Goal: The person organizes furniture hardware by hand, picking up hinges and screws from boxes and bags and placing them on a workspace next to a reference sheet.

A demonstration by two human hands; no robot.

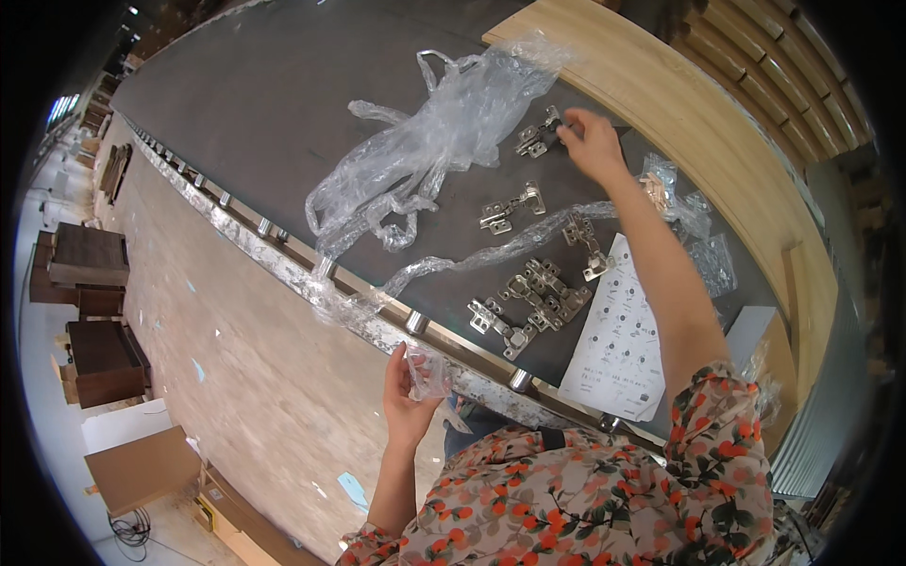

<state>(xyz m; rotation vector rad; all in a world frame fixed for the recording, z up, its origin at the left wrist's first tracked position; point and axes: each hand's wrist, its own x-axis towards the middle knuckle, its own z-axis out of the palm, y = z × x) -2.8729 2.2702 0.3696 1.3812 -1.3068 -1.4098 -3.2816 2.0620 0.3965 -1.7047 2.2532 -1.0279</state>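
The right hand (pixel 593 141) pinches a metal cabinet hinge (pixel 536 138) on the dark table (pixel 255 104), fingertips partly hiding it. The left hand (pixel 408 396) grips a small clear bag (pixel 429 373), contents unclear, above the wood floor (pixel 236 377).

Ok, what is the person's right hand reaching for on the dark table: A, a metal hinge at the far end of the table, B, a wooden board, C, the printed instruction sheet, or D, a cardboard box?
A: the right hand has its fingertips on a metal hinge beside the crumpled clear plastic bag, while the printed sheet lies untouched nearer the person.
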